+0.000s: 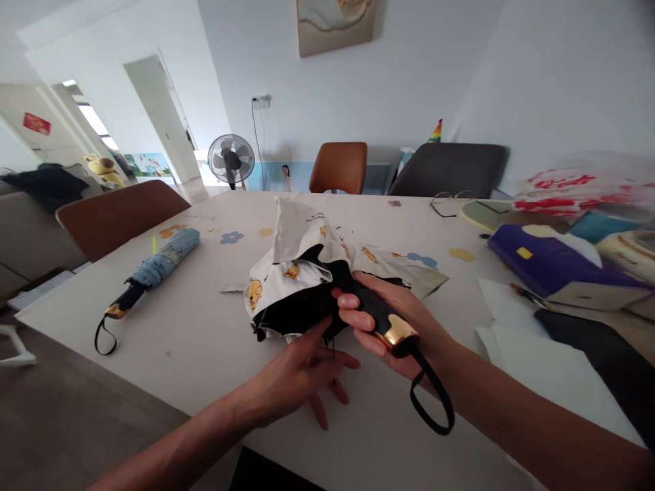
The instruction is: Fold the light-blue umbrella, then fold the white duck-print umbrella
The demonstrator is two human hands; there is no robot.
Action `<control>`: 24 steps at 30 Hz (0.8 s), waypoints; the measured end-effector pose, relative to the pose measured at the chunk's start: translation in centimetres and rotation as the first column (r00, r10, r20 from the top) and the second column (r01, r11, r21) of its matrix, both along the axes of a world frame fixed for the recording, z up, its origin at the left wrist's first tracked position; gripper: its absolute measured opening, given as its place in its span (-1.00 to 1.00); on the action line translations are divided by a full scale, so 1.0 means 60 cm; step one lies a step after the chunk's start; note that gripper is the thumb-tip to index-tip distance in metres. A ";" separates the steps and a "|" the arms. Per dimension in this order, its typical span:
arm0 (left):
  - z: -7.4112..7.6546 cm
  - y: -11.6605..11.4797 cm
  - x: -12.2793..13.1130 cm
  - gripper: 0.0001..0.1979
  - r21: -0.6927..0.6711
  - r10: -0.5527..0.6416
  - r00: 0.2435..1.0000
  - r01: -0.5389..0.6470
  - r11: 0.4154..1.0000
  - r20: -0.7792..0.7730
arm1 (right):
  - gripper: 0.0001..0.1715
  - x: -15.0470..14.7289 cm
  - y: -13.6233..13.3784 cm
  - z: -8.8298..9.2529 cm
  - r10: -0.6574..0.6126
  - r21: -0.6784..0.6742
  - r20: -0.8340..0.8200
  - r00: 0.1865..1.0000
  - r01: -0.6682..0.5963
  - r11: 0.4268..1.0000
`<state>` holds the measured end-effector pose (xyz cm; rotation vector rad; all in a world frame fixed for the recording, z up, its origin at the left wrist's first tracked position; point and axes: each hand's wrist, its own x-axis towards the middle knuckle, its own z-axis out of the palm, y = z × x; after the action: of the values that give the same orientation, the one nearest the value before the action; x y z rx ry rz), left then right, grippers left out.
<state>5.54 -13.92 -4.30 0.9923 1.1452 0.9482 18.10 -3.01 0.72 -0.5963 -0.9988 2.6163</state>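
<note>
A white umbrella (301, 273) with cartoon prints and a black lining lies loosely folded over the white table (205, 341). My right hand (389, 314) is wrapped round its black handle, which ends in a gold cap with a black wrist strap (434, 409) hanging down. Below the canopy, my left hand (312, 375) has its fingers spread, with the index finger at the dark lining's edge. Whether that fingertip presses on the fabric is hard to see. A folded light-blue umbrella (166, 259) with a black and gold handle rests on the left of the table.
On the right are a purple box (542, 259), white papers (552, 368), a black flat object (588, 354), a plastic bag (578, 184) and a roll of tape (634, 249). Eyeglasses (450, 198) lie near the far edge. Chairs (338, 167) and a fan (230, 160) stand beyond.
</note>
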 end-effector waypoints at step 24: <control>0.053 0.011 0.002 -0.68 0.053 0.064 0.988 -0.072 0.996 0.139 | -0.56 0.000 -0.005 0.006 0.016 -0.001 0.038 0.999 -0.016 1.000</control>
<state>5.64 -13.28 -1.12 0.9241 1.0469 1.0930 18.07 -3.33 1.05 -0.6425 -1.0181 2.6291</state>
